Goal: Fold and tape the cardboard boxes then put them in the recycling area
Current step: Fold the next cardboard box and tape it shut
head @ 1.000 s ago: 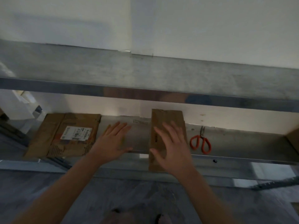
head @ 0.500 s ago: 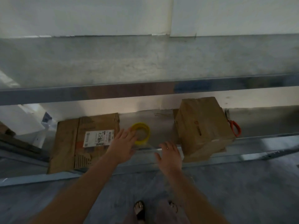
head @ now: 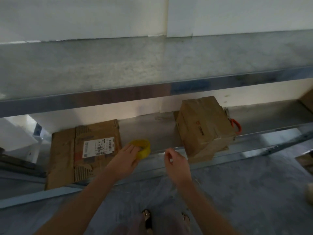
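Note:
A yellow tape roll [head: 143, 147] sits on the lower metal shelf [head: 160, 131], and my left hand [head: 126, 157] grips it with fingers in its core. My right hand [head: 176, 161] hovers just right of the roll with thumb and fingertips pinched together; whether a tape end lies between them is too faint to tell. A folded-up brown cardboard box [head: 203, 126] stands on the shelf to the right, overhanging the front edge. A flattened cardboard box [head: 83, 153] with a white shipping label lies at the left of the shelf.
Orange-handled scissors [head: 236, 126] peek out behind the standing box. An upper shelf [head: 152, 68] juts out above the lower one, against a white wall. More cardboard shows at the far right edge [head: 306, 100]. My feet [head: 147, 217] stand on grey floor below.
The folded box went from lying flat under my right hand to standing at the right. My left hand reached the tape roll and took hold; my right hand closed into a pinch.

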Motion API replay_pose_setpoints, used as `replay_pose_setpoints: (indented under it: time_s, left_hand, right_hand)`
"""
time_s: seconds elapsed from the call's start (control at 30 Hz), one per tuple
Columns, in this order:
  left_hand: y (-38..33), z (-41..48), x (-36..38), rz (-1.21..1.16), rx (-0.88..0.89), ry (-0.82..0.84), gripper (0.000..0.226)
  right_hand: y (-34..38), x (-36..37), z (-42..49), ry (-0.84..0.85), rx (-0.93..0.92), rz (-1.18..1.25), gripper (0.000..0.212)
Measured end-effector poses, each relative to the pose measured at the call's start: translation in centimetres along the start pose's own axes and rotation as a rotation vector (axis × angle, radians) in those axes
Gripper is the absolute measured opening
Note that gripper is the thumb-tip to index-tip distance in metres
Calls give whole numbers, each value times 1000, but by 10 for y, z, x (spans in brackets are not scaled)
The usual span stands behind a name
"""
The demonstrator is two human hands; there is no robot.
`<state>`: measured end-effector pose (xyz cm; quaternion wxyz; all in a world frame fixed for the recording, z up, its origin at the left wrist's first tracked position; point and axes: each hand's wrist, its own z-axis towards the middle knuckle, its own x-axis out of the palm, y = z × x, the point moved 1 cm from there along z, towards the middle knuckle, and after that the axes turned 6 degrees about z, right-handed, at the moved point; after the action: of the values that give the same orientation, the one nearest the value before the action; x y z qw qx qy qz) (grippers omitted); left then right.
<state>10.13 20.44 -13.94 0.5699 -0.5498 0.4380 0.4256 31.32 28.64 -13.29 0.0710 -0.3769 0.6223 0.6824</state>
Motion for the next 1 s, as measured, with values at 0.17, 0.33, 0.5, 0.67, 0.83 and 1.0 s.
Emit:
replay_pose_setpoints:
  time_s: [0.17,0.33,0.5,0.67,0.83,1.0]
  left_hand:
    - [-34,-10,-27,-196,-50,-42,39]
    - [-80,0,-65,-233,-88,-129,39]
    - [-129,18,-102,-229,-125,-213,48]
    - [-176,34,-109,-40,-214,-302,36]
    - [-201,43,-104,-409,-398,-277,35]
    - [-212,49,-105,-474,-330,-225,31]
  right_hand:
    - [6,-32,-2,74,-10,127,17]
    - [17,-80,-9,85,-162,123,16]
    - [19,-160,-1,13,-316,-2,18]
    - [2,-220,11,63,-393,10,16]
    - [-36,-269,37,46,-346,-44,23]
    - [-51,-284,50,72,-308,-42,23]
